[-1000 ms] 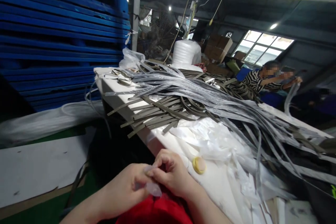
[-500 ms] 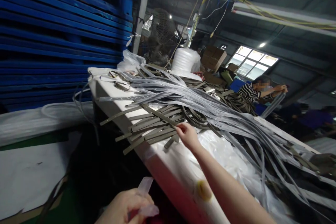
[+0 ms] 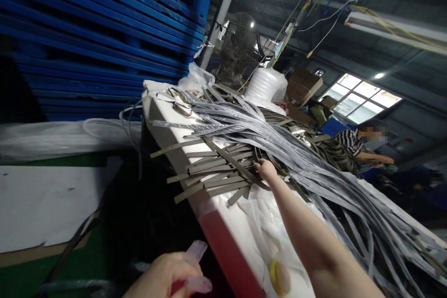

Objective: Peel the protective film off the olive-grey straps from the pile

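My left hand (image 3: 167,274) is closed at the bottom of the view, with two ends of a translucent plastic strip (image 3: 197,251) sticking out of its fist. My right hand (image 3: 267,170) reaches over the table to a pile of flat olive-grey straps (image 3: 226,181). Its fingers are bent together against the pile, beside a curled strap; what lies between the fingertips is hidden. Some strap ends, with small holes or studs, jut past the table edge. Across the pile runs a bundle of straps in clear plastic sleeves (image 3: 272,135).
A yellow-rimmed tape roll (image 3: 279,277) rests near the edge of the white-covered table (image 3: 223,207). Beyond the straps stands a white wrapped roll (image 3: 265,86). Stacked blue pallets (image 3: 104,42) rise at left. A person in a striped top (image 3: 349,142) works at far right.
The view has swung left, so the table sits further right. My right hand has moved from one long strap toward the curled straps. My left hand still grips the plastic strip.
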The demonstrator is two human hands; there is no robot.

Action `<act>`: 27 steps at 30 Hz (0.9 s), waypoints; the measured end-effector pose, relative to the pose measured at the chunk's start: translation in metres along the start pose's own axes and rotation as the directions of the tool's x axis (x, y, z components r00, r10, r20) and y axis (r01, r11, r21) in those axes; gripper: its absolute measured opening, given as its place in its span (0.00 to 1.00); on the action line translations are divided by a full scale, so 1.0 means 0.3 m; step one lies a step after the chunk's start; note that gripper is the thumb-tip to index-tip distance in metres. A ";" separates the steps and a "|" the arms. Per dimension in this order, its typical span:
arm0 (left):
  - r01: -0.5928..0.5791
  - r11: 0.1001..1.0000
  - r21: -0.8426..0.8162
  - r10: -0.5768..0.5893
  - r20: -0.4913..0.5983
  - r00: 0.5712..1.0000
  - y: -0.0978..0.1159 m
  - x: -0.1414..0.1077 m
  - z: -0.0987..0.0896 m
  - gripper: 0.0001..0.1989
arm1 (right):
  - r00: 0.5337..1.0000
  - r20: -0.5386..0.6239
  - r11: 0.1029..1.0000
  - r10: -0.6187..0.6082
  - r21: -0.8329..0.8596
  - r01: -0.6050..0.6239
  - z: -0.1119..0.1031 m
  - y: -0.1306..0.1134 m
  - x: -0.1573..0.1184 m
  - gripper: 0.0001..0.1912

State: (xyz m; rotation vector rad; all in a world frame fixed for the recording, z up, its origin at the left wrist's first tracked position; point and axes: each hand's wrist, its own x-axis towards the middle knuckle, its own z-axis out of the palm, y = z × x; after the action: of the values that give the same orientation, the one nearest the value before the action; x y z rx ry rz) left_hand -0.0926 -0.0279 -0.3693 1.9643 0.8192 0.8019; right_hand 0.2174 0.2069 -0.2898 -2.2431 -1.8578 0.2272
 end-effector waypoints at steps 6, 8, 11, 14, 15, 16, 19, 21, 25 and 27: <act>-0.048 0.986 0.161 0.074 -0.160 0.984 0.002 -0.029 -0.030 0.17 | 0.933 0.157 0.931 -0.325 0.227 0.286 -0.158 -0.042 -0.220 0.13; -0.032 0.972 0.235 0.088 -0.234 0.968 0.070 -0.031 -0.053 0.16 | 0.851 0.225 0.861 -0.474 0.318 0.396 -0.218 -0.037 -0.350 0.16; -0.105 0.944 0.312 0.194 -0.269 0.943 0.209 -0.012 -0.074 0.16 | 0.717 0.357 0.788 -0.599 0.425 0.446 -0.299 -0.033 -0.542 0.17; -0.280 0.904 0.325 0.341 -0.149 0.928 0.312 0.030 -0.059 0.18 | 0.586 0.479 0.756 -0.653 0.461 0.464 -0.366 -0.041 -0.688 0.14; -0.344 0.888 0.306 0.383 -0.075 0.921 0.331 0.045 -0.048 0.18 | 0.550 0.509 0.749 -0.662 0.462 0.474 -0.385 -0.042 -0.720 0.14; -0.402 0.873 0.275 0.416 0.010 0.909 0.343 0.058 -0.034 0.16 | 0.519 0.529 0.741 -0.672 0.463 0.487 -0.404 -0.040 -0.743 0.14; -0.459 0.875 0.157 0.423 0.216 0.880 0.362 0.072 -0.003 0.09 | 0.462 0.507 0.681 -0.728 0.450 0.578 -0.450 -0.015 -0.762 0.12; -0.383 0.916 0.118 0.344 0.257 0.903 0.374 0.055 -0.002 0.10 | 0.543 0.332 0.637 -0.771 0.391 0.665 -0.462 0.013 -0.747 0.11; -0.190 0.971 0.142 0.170 0.140 0.975 0.403 0.001 -0.043 0.17 | 0.807 -0.320 0.753 -0.497 0.304 0.584 -0.400 0.036 -0.745 0.12; -0.120 0.979 0.167 0.110 0.067 0.992 0.414 -0.014 -0.063 0.17 | 0.879 -0.330 0.767 -0.345 0.441 0.466 -0.318 0.006 -0.785 0.21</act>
State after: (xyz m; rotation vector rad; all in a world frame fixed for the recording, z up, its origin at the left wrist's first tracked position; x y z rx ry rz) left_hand -0.0794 -0.0767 -0.2541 2.1930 0.7670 0.7600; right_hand 0.1990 -0.0312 -0.2033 -1.4067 -1.8335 0.3217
